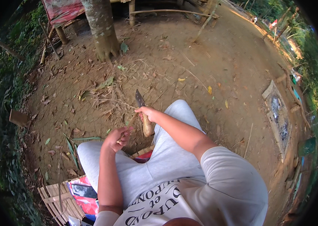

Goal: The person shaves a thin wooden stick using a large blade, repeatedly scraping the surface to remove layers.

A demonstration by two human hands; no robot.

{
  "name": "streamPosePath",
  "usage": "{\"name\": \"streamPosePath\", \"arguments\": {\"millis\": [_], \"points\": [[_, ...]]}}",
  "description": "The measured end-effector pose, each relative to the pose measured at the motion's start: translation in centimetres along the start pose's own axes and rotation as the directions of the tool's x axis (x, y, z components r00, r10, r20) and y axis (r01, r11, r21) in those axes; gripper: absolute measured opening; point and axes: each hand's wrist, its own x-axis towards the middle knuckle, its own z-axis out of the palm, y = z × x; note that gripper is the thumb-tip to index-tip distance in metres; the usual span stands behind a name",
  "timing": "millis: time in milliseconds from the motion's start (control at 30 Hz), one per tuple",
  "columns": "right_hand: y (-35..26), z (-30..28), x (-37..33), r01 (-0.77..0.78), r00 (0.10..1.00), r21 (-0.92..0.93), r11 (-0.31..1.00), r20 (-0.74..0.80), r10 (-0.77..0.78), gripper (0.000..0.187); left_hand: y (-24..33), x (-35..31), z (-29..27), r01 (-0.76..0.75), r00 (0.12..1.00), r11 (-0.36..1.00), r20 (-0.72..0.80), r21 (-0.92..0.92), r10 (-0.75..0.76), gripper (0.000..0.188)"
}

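My right hand [147,112] is closed round a knife [140,98], whose dark blade points up and away. Its thick, pale wooden handle [147,129] extends back below the hand, over my lap. Lower and to the left, my left hand [117,139] is closed on a thin, light brown strip [131,121]. The strip runs up toward the right hand and the knife. Whether the blade touches it is hidden by the fingers. Both hands are above the gap between my bent legs.
Shavings and dry leaves [108,96] litter the dirt ahead. A tree trunk [100,30] stands beyond them. I sit on a bamboo slat seat [51,199], with a phone [83,191] on a red cloth at my left. A wood-edged ash pit [278,120] lies off to the right.
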Motion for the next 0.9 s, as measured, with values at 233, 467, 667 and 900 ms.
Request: {"name": "streamPosePath", "arguments": {"millis": [233, 467, 667, 900], "points": [[0.4, -0.2, 1.3, 0.037, 0.997, -0.064, 0.997, 0.066, -0.032, 0.020, 0.2, -1.5, 0.0, -0.125, 0.992, 0.979, 0.001, -0.159, 0.127, 0.034], [0.3, 0.1, 0.5, 0.030, 0.996, -0.078, 0.997, 0.085, -0.023, 0.015, 0.1, -5.9, 2.0, -0.378, 0.921, 0.923, -0.074, 0.068, 0.382, 0.055], [-0.3, 0.2, -0.2, 0.040, 0.997, -0.065, 0.997, 0.072, -0.035, 0.017, 0.9, -8.9, 2.7, -0.470, 0.881, 0.878, -0.017, 0.085, 0.473, 0.058], [-0.3, 0.3, -0.4, 0.036, 0.996, -0.039, 0.999, 0.087, -0.032, 0.017, 0.9, -9.3, 3.2, -0.494, 0.836, 0.816, -0.095, 0.301, 0.541, 0.069]]}}
